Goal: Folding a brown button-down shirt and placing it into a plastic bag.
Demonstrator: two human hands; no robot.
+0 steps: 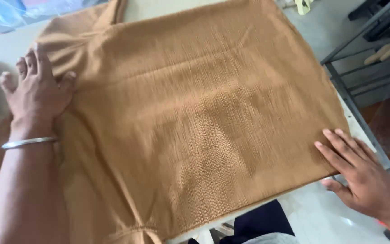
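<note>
While spread flat on pale worktop (pixel 321 217), tan ribbed cloth (pixel 195 113) looks folded, lightly creased; left hand (pixel 34 92) and right hand (pixel 362 178) pressing edges, fingers open.

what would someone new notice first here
A large tan ribbed cloth fills the middle, spread flat over a pale table. The left hand, a metal bangle on its wrist, presses the cloth's upper left; the right hand lies flat on its lower right edge.
</note>
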